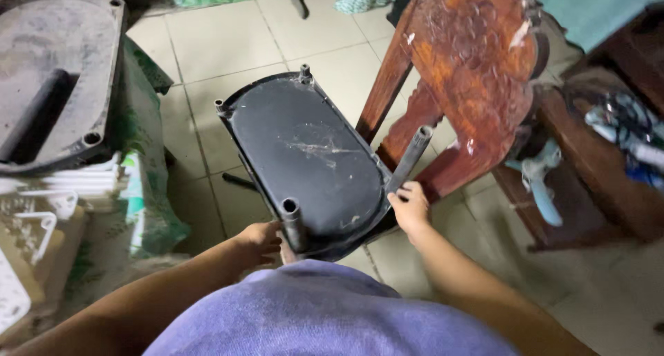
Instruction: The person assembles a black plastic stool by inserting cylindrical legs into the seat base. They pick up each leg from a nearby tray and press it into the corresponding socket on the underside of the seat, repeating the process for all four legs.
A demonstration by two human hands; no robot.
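The black oval plastic panel (304,155) sits tilted over the tiled floor (228,44), directly in front of the person, with its flat scratched face turned upward toward the head camera. Short tube sockets stand at its far rim, one at the far left corner (220,107) and one at the far middle (304,72).

Left hand (261,242): positioned at the near edge of the panel, at the base of the grey tube leg (293,221) that rises from the near socket. The fingers are curled against the panel's underside and the leg base; the view does not show clearly whether they are fully closed round the edge.

Right hand (410,207): closed on the right rim of the panel, just below the second grey tube leg (411,159), which stands tilted up and to the right from that rim. The fingertips touch the base of this leg.

Surroundings:
- A carved reddish wooden chair (470,72) stands just behind and to the right of the panel, touching or nearly touching it.
- A second dark oval panel (55,79) lies at the left on a stack of white plastic parts (83,179).
- A green patterned sack (149,183) stands between that stack and the held panel.
- The person's purple garment (325,314) fills the lower middle of the view
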